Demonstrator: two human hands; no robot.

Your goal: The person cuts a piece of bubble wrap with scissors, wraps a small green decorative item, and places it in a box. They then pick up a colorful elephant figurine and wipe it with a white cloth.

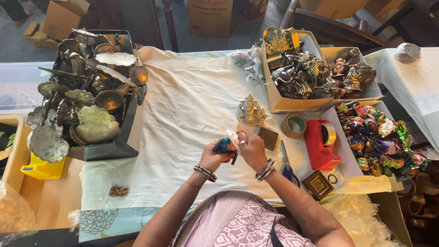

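My left hand (214, 156) and my right hand (250, 147) meet over the cream cloth (183, 110) near the table's front. Between them they grip a small blue and multicoloured wrapped item (225, 146) with a bit of white at its top. My right hand wears a ring and bangles; my left wrist carries bangles too. Just beyond my hands stands a small silver-gold figurine (250, 111). A small square gold plaque (268, 138) lies right of my right hand.
A black tray (116, 148) piled with metal leaf-shaped dishes sits at left. Cardboard boxes (276, 98) of metal figurines stand far right, a box of colourful wrapped pieces (382, 139) beside them. A tape roll (294, 125), red tape dispenser (320, 144), blue scissors (288, 169) and a framed square (318, 185) lie right.
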